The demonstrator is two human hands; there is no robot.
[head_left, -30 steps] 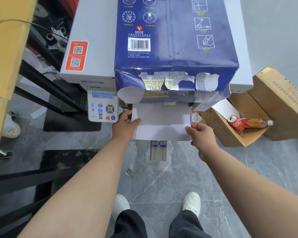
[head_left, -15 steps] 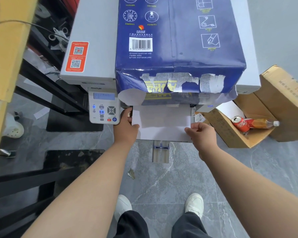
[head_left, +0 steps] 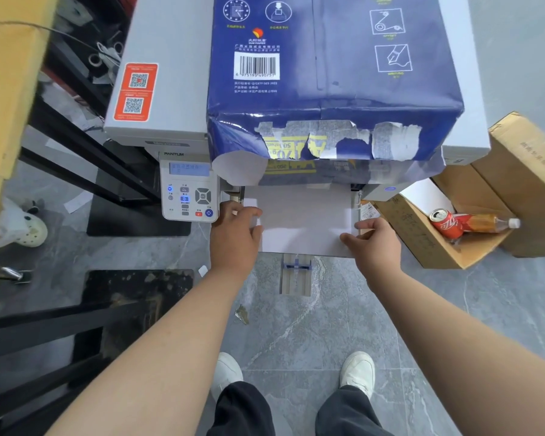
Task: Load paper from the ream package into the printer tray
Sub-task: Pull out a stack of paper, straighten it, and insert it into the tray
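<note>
Both hands grip 1 stack of white paper by its side edges: the left hand is pinched on the left edge with the thumb on top, and the right hand is pinched on the right edge near the front corner. The stack lies roughly level and reaches forward under the printer body, so its far end is hidden. A grey tray extension sticks out just below the stack's near edge.

To do this step well, keep the 2 grips even so the sheets go in square, and slide the stack flat rather than tilted; I judge a skewed entry could catch the slot's sides. Whether side guides touch the paper cannot be told. Once it is seated, the near edge probably wants tapping flush.

Farther on, the printer carries the control panel just left of the slot. The blue ream package rests on top, its torn end overhanging the opening, so lifting the stack could foul the flap.
</note>
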